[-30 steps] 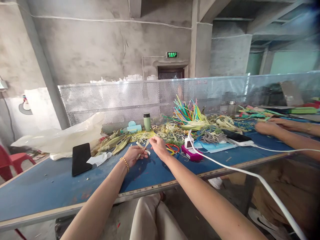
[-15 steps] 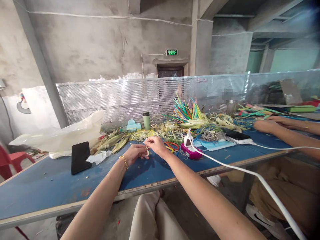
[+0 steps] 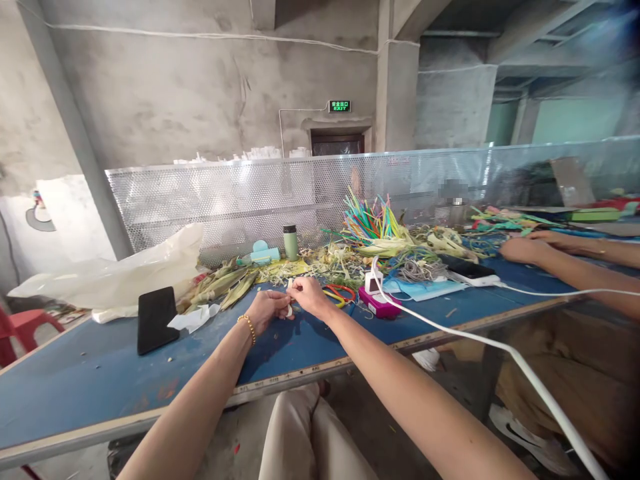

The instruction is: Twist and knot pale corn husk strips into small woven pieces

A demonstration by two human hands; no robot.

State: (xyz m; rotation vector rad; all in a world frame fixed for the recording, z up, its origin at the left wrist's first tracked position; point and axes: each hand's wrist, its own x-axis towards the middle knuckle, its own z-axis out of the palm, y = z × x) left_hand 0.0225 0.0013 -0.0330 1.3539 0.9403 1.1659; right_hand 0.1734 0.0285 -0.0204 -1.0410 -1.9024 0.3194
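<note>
Between my two hands is a small pale strip (image 3: 289, 311), looking like a piece of corn husk; its ends show above and below my fingertips. My left hand (image 3: 267, 311), with a gold bead bracelet at the wrist, pinches it from the left. From the right, the fingers of my right hand (image 3: 309, 294) close on its upper part. Both hands are just above the blue table (image 3: 215, 353). Beyond them lie dried corn husks (image 3: 243, 290) and a heap of pale husk shreds (image 3: 285, 269). To the right of my right hand are orange and yellow loops (image 3: 341, 294).
A black phone (image 3: 157, 320) and white tissue (image 3: 195, 319) lie left. A green bottle (image 3: 290, 243) stands behind. Right are a magenta box (image 3: 380, 303), a white cable (image 3: 480, 339) and coloured pipe cleaners (image 3: 370, 217). Another person's hands (image 3: 525, 250) work at far right.
The view has shifted slightly. My fingers have moved a little around the pale strip, and its upper end now shows more clearly. Both hands still pinch it.
</note>
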